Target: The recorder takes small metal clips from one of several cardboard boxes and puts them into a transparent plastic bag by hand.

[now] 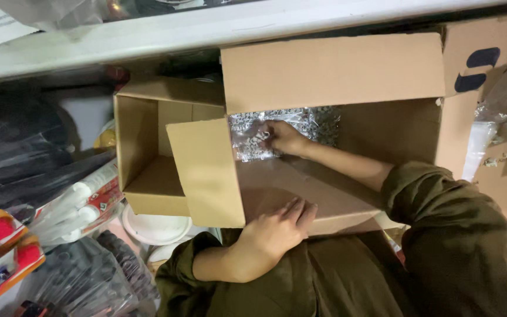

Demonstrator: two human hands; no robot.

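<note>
A large open cardboard box (335, 70) sits in front of me, its flaps folded out. My right hand (286, 138) reaches down inside it and closes its fingers on a clear plastic bag of small white parts (253, 141) lying at the bottom. My left hand (277, 226) rests flat on the near flap of the box (335, 199), fingers together, holding nothing. Both arms wear dark olive sleeves.
A smaller, empty open cardboard box (148, 147) stands to the left. Left of it lie tubes in plastic wrap (83, 202), dark plastic bags and a red-and-white package (1, 246). A white round lid (156, 226) is below the small box. Another bag of small parts (500, 135) lies at right. A white shelf edge (206, 26) runs above.
</note>
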